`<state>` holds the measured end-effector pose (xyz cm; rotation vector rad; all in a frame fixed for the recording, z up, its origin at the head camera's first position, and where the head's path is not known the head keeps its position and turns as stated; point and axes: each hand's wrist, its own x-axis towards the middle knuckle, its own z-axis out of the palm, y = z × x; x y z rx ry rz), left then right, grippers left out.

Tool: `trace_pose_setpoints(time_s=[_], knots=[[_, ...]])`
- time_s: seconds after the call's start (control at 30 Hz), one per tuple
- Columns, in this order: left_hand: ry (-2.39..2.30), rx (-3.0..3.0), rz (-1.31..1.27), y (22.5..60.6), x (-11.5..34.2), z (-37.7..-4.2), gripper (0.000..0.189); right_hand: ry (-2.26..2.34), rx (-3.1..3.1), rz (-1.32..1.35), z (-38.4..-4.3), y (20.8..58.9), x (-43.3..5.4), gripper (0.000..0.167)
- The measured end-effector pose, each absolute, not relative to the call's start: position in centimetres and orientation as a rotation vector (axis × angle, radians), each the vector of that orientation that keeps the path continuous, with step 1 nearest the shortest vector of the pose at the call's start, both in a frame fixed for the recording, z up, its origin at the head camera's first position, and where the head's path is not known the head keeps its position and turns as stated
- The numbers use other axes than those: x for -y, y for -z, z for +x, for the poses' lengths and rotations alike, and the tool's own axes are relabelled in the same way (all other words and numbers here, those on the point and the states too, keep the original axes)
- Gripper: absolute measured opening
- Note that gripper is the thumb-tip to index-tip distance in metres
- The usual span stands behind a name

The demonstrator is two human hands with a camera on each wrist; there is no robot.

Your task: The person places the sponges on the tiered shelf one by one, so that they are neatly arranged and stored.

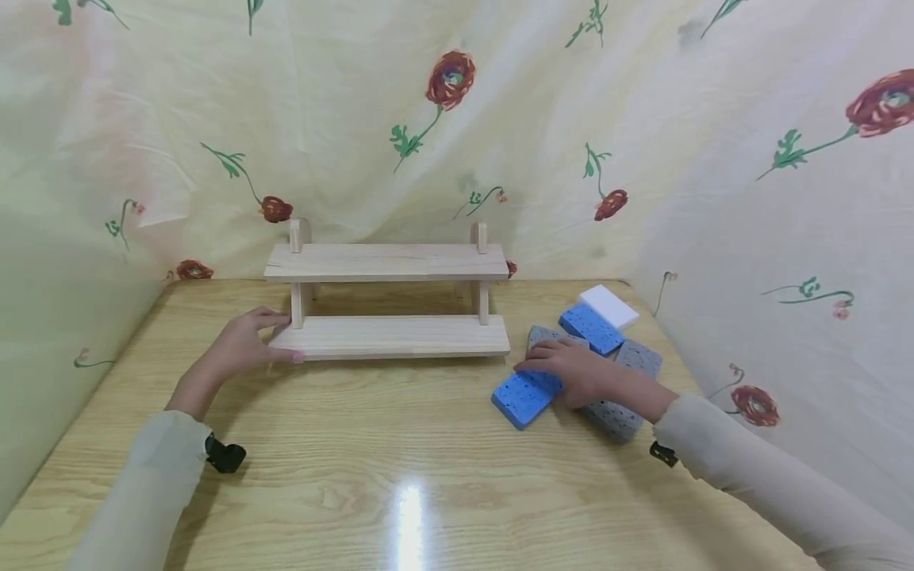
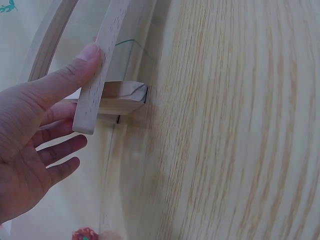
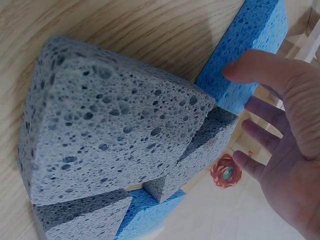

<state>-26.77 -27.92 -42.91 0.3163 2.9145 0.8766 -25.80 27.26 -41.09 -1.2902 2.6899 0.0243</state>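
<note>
A small two-tier wooden rack [image 1: 400,339] stands near the back wall. My left hand [image 1: 246,345] pinches the left end of its lower board [image 2: 95,82], thumb on one face and index finger behind, with the other fingers loosely spread. At right, my right hand [image 1: 580,374] holds a blue sponge [image 1: 520,402] at its far end. The right wrist view shows the thumb on one side of this blue sponge [image 3: 245,55], and the other fingers reach to its opposite side. Close under that hand lies a thick grey sponge [image 3: 115,115], partly covered in the head view.
Beside the right hand lie more grey sponges [image 1: 639,358], another blue sponge [image 1: 591,327] and a white block [image 1: 608,307], touching or overlapping. Flower-patterned cloth [image 1: 343,119] encloses the wooden table [image 1: 357,476] at the back and both sides.
</note>
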Motion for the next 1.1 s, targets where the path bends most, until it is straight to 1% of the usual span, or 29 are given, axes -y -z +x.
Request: trace_pose_setpoints(time_s=[0.37,0.63,0.83,1.1], knots=[[-0.893,-2.912,0.306,43.2,28.0,-26.6,0.091,-0.011,-2.708,-1.283,-25.1,40.3,-26.7,0.075],[-0.884,-2.928,0.318,43.3,28.1,-26.7,0.091,0.007,-2.71,-1.34,-24.5,39.5,-25.4,0.076],[-0.891,-2.938,0.329,43.3,28.1,-26.8,0.089,0.069,-2.721,-1.402,-24.6,38.9,-24.6,0.075],[-0.893,-2.933,0.328,43.2,28.1,-26.7,0.088,0.111,-2.774,-1.374,-25.3,38.0,-23.7,0.074]])
